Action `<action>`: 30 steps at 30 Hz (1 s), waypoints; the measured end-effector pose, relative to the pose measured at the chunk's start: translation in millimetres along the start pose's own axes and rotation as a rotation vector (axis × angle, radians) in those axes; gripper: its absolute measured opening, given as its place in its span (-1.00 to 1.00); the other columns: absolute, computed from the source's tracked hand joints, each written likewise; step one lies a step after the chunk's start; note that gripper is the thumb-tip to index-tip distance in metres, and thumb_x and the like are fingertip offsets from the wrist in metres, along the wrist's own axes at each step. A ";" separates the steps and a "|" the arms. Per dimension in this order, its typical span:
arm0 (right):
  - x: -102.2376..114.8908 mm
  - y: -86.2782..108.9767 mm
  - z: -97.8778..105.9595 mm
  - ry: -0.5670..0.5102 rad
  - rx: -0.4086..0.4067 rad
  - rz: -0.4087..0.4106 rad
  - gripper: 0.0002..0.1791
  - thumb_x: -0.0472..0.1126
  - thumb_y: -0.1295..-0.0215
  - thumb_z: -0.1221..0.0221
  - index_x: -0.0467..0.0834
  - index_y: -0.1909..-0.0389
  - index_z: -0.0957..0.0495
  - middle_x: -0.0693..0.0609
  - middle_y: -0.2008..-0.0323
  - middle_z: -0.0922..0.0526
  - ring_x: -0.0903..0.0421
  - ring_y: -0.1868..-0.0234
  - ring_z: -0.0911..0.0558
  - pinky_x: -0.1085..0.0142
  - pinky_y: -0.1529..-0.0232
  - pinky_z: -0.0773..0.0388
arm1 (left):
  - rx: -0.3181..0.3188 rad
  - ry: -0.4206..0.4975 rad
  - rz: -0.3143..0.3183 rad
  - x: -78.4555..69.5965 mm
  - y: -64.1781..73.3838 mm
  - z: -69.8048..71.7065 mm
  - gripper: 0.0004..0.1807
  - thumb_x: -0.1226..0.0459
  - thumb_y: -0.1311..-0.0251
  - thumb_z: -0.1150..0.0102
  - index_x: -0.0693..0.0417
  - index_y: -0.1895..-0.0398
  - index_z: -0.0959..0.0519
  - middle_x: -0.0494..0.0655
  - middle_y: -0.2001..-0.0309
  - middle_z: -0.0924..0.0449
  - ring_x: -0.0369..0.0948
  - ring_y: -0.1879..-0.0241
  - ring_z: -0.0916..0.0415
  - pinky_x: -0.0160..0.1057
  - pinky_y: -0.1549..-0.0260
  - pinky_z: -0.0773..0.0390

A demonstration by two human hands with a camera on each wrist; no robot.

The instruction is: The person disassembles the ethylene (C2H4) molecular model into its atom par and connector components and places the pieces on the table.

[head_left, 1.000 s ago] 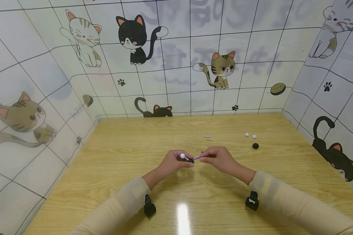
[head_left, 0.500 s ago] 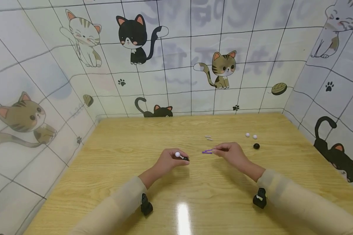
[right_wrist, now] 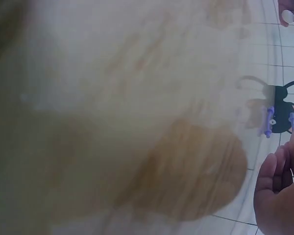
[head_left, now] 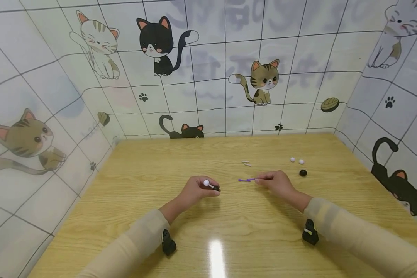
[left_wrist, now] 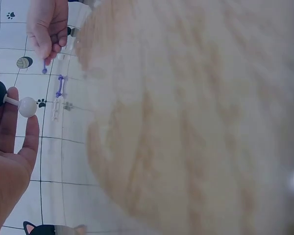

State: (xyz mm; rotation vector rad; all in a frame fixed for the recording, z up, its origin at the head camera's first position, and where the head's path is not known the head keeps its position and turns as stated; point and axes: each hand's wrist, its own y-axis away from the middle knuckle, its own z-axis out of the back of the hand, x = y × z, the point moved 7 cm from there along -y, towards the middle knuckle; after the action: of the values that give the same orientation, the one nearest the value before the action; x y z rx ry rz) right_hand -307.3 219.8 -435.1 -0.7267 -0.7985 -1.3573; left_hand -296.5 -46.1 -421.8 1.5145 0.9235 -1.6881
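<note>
My left hand (head_left: 199, 188) pinches a black ball (head_left: 216, 188) between thumb and fingers. A short white stick joins that ball to a white ball (head_left: 206, 183); the left wrist view shows the white ball (left_wrist: 28, 107) and stick (left_wrist: 12, 101) clearly. To the right, my right hand (head_left: 277, 184) pinches one end of a thin purple stick (head_left: 253, 179), whose knobbed tip (left_wrist: 44, 70) sticks out past the fingertips. A second purple stick (head_left: 244, 180) lies on the table just left of those fingertips. Most of the black ball is hidden by the left fingers.
Two small white sticks (head_left: 246, 163) lie on the wooden table (head_left: 153, 162) behind the purple one. Farther right are two white balls (head_left: 297, 160) and a loose black ball (head_left: 303, 173). Cat-printed walls (head_left: 212, 108) rise at the table's back and sides.
My right hand has moved right, taking its purple stick away from the black ball, and has lowered slightly. The left hand has shifted left with the joined balls.
</note>
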 end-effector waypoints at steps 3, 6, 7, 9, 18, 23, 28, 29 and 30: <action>-1.5 -1.0 -4.1 0.012 0.019 -0.002 -0.71 -0.17 -0.33 -0.25 -0.30 0.07 -0.68 -0.22 0.04 -0.64 -0.01 0.16 -0.61 0.23 0.31 -0.58 | 0.001 0.011 -0.008 4.5 -1.3 0.1 -0.71 0.54 -0.07 -0.34 0.48 0.10 -0.60 0.14 0.17 -0.67 -0.23 0.25 -0.64 -0.18 0.14 -0.62; -0.4 -2.4 -8.1 0.035 0.029 0.019 -0.74 -0.18 -0.31 -0.27 -0.28 0.11 -0.70 -0.20 0.09 -0.67 0.04 0.24 -0.61 0.23 0.38 -0.56 | 0.003 0.016 -0.011 6.1 -1.0 -0.7 -0.68 0.51 -0.08 -0.35 0.48 0.08 -0.59 0.08 0.19 -0.68 -0.21 0.24 -0.65 -0.16 0.13 -0.62; 0.3 -3.0 -9.2 0.043 0.026 0.025 -0.75 -0.19 -0.30 -0.28 -0.27 0.13 -0.71 -0.19 0.11 -0.68 0.05 0.26 -0.61 0.23 0.39 -0.56 | 0.005 0.017 -0.011 7.0 -1.1 -1.0 -0.67 0.50 -0.08 -0.36 0.48 0.07 -0.59 0.07 0.19 -0.68 -0.19 0.23 -0.65 -0.16 0.13 -0.62; 1.6 -4.0 -11.6 0.069 0.022 0.039 -0.76 -0.18 -0.28 -0.30 -0.26 0.15 -0.72 -0.16 0.14 -0.69 0.04 0.24 -0.62 0.24 0.38 -0.56 | 0.009 0.021 -0.009 7.8 -1.0 -1.9 -0.65 0.48 -0.08 -0.37 0.47 0.06 -0.58 0.07 0.18 -0.68 -0.18 0.22 -0.65 -0.14 0.12 -0.61; 8.3 -4.5 -17.7 0.135 0.001 0.100 -0.80 -0.19 -0.20 -0.36 -0.24 0.23 -0.75 -0.11 0.22 -0.72 -0.09 0.10 -0.64 0.10 0.13 -0.58 | 0.025 0.029 -0.017 4.7 -1.2 -5.0 -0.58 0.46 -0.08 -0.38 0.56 0.02 -0.53 0.07 0.18 -0.68 -0.16 0.19 -0.65 -0.11 0.08 -0.60; 11.4 -3.8 -20.8 0.168 0.017 0.136 -0.84 -0.23 -0.19 -0.36 -0.22 0.24 -0.76 -0.08 0.24 -0.73 -0.09 0.10 -0.64 0.05 0.09 -0.57 | 0.029 0.021 -0.017 4.2 -1.4 -4.7 -0.59 0.45 -0.08 -0.38 0.54 0.02 -0.54 0.04 0.18 -0.68 -0.18 0.19 -0.65 -0.12 0.09 -0.60; 11.2 -4.1 -22.2 0.186 0.023 0.131 -0.85 -0.25 -0.17 -0.38 -0.21 0.25 -0.76 -0.04 0.28 -0.73 -0.04 0.15 -0.65 0.09 0.14 -0.58 | 0.040 0.014 -0.019 3.1 -1.4 -5.8 -0.59 0.45 -0.09 -0.37 0.55 0.03 -0.53 0.00 0.19 -0.67 -0.21 0.22 -0.63 -0.16 0.13 -0.61; 11.3 -4.2 -22.1 0.189 0.022 0.134 -0.85 -0.25 -0.17 -0.37 -0.21 0.25 -0.75 -0.04 0.28 -0.73 -0.03 0.16 -0.65 0.09 0.15 -0.58 | 0.041 0.014 -0.019 2.8 -1.3 -6.0 -0.59 0.46 -0.09 -0.37 0.55 0.03 -0.53 0.00 0.19 -0.67 -0.21 0.22 -0.63 -0.17 0.14 -0.61; 11.4 -4.4 -21.8 0.192 0.021 0.135 -0.85 -0.26 -0.17 -0.37 -0.22 0.26 -0.75 -0.04 0.29 -0.73 -0.02 0.18 -0.65 0.10 0.17 -0.58 | 0.042 0.012 -0.019 2.5 -1.1 -6.2 -0.60 0.46 -0.09 -0.37 0.55 0.03 -0.53 0.00 0.20 -0.67 -0.22 0.23 -0.63 -0.17 0.15 -0.62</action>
State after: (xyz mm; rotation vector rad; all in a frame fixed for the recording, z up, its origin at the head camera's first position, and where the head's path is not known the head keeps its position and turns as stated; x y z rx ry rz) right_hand -309.6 195.1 -437.6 -0.6129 -0.6000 -1.2731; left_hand -294.5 -40.3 -424.6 1.5499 0.9170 -1.7238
